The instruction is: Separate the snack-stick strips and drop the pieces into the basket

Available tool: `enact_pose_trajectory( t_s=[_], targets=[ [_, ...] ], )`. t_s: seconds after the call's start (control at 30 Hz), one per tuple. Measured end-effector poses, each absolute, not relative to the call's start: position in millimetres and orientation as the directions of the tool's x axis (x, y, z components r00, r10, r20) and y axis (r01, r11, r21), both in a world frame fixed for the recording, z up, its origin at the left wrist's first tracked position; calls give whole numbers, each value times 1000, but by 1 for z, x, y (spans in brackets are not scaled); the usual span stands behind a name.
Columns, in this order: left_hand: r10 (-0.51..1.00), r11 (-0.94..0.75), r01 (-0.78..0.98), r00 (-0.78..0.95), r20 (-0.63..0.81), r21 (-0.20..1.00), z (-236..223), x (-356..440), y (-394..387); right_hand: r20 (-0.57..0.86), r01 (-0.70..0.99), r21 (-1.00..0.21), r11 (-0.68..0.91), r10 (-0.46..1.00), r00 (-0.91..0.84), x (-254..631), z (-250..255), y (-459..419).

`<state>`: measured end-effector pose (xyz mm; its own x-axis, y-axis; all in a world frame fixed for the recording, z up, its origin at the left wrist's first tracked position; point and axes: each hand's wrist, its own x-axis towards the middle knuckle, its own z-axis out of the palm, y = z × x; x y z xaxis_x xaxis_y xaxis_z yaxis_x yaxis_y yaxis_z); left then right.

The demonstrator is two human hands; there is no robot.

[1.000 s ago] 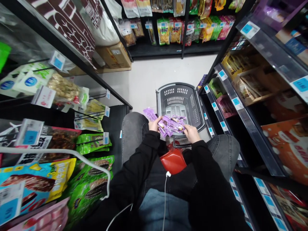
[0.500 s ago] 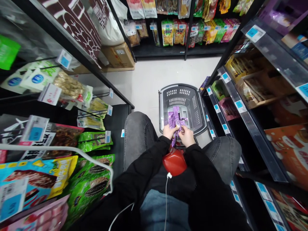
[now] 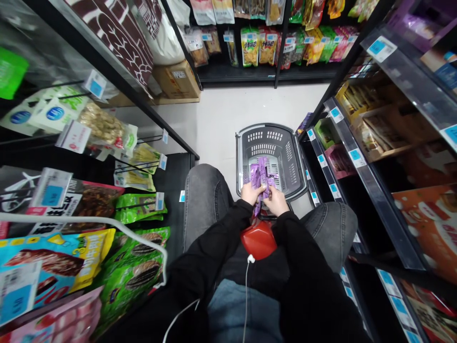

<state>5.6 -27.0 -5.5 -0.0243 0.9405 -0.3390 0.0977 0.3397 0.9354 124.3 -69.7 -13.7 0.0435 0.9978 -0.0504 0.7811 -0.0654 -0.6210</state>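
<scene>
Both hands hold one bunch of purple snack packets [image 3: 260,176] upright over the near end of a grey shopping basket [image 3: 285,143] on the floor. My left hand [image 3: 251,193] grips the bunch from the left, fingers closed round it. My right hand [image 3: 274,200] pinches it from the right. The lower ends of the packets hang between my hands. A red object [image 3: 259,238] lies in my lap between my knees, with a white cable [image 3: 246,295] running up from it.
I crouch in a narrow shop aisle. Hanging snack bags [image 3: 135,207] fill the racks on my left. Shelves with blue price tags [image 3: 352,155] and boxed goods stand on my right. A cardboard box [image 3: 176,78] sits at the aisle's far left.
The packets were fanned out flat between my hands a second ago. My hands have come together and gathered them into one upright bunch over the basket.
</scene>
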Motion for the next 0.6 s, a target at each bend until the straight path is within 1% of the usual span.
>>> enact_pose_trajectory(
  t_s=[0.1, 0.23, 0.3, 0.4, 0.5, 0.6],
  targets=[
    [910, 414, -43, 19, -413, 909, -6, 4, -22, 15, 779, -627, -7, 1000, 21, 125, -12, -72],
    [876, 481, -201, 75, -476, 853, -6, 3, -19, 80, 813, -581, 37, 997, 11, 120, -5, -77],
    [868, 490, -308, 91, -488, 815, -5, 4, -18, 124, 816, -574, 71, 992, 1, 116, -2, -78],
    [871, 470, -429, 86, -484, 771, -3, 6, -18, 180, 793, -602, 93, 983, 22, 112, 1, -79],
    [879, 453, -442, 77, -470, 774, -1, 7, -18, 201, 752, -654, 81, 977, 69, 112, 3, -78],
    [893, 435, -367, 57, -447, 823, -2, 5, -18, 163, 684, -728, 51, 982, 100, 114, 3, -78]
  ],
)
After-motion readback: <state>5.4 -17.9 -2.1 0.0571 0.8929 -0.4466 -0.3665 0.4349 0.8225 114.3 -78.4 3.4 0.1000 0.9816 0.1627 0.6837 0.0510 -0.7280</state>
